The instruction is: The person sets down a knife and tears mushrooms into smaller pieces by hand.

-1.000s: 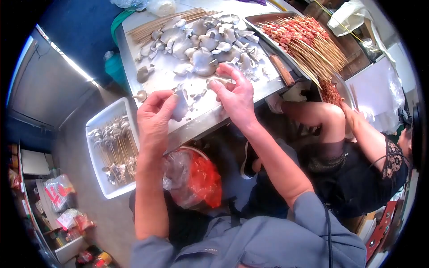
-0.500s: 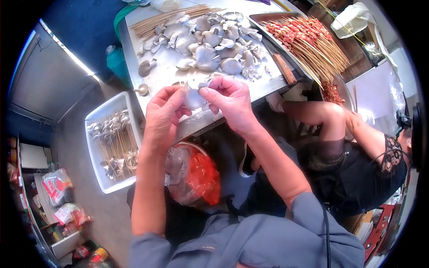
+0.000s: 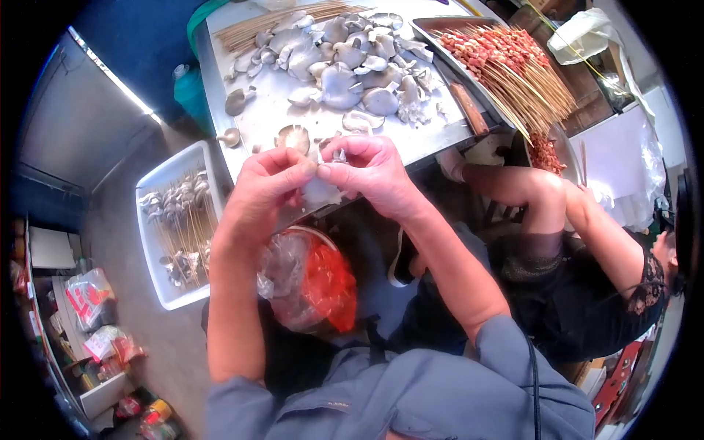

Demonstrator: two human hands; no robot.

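Observation:
My left hand (image 3: 268,183) and my right hand (image 3: 370,172) meet at the near edge of the metal table (image 3: 257,121). Fingers and thumbs of both pinch a small grey oyster mushroom (image 3: 339,155), mostly hidden by the fingertips. Just beyond them lies a loose mushroom cap (image 3: 293,138). Farther back spreads a heap of grey oyster mushrooms (image 3: 341,84), with bundled bare wooden skewers (image 3: 253,33) behind it.
A white tray (image 3: 147,242) of skewered mushrooms sits at the left. Meat skewers fill a metal tray (image 3: 422,26) at the back right, near a wooden-handled tool (image 3: 469,108). Below my hands is a bag-lined bucket (image 3: 326,282). Another person (image 3: 579,286) sits at the right.
My hands have drawn closer together and the broad pale cap between them no longer shows spread out. The loose cap beyond them is now in plainer sight.

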